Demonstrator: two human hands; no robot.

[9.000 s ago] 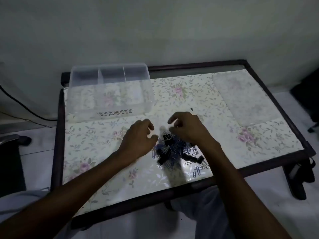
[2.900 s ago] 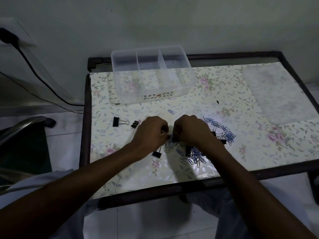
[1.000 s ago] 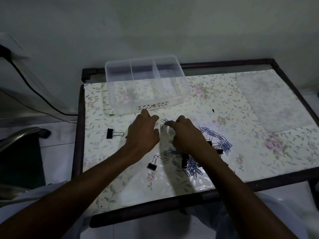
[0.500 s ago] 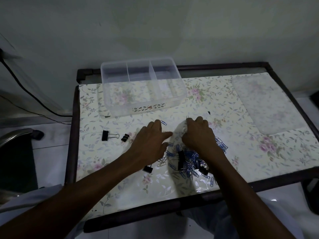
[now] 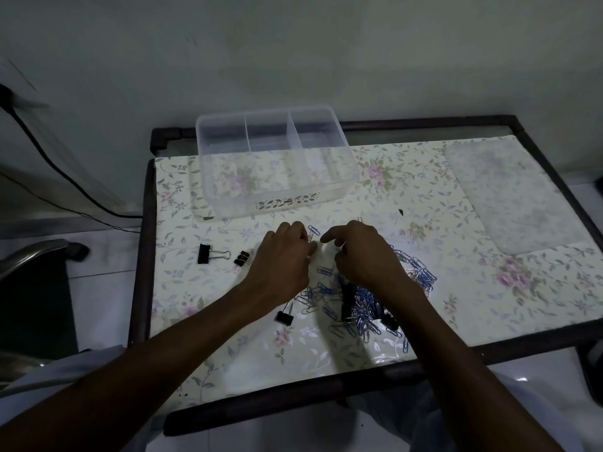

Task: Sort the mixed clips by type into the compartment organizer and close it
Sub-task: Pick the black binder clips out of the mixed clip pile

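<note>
The person is bent over the floral-covered table (image 5: 202,190), both hands low on the heap, and the layout reads as a sort in progress. The clear organizer (image 5: 277,164) stands uncovered at twelve o'clock from the hands, three compartments side by side and, as far as the dim light lets me judge, nothing in them yet. A frosted lid (image 5: 509,197) lies flat at about two o'clock, well apart, presumably parked there until closing time.

Out at nine o'clock sit a large binder clip (image 5: 208,254) and a smaller binder clip (image 5: 241,258), near each other and apart from the heap, which looks like a first grouping by type. Another binder clip (image 5: 284,316) rests just below the left wrist at six o'clock.

The pile of paper clips (image 5: 362,305), blue and silvery, spreads from under the right wrist toward four o'clock, with black clips mixed in.

The left hand (image 5: 284,259) has its fingers curled down onto the cloth; I cannot tell whether they pinch anything. A stray blue paper clip (image 5: 313,230) lies just beyond its fingertips (image 5: 311,248), at one o'clock. The right hand (image 5: 362,252) points its forefinger toward the left, the rest bent, seemingly holding nothing.
</note>
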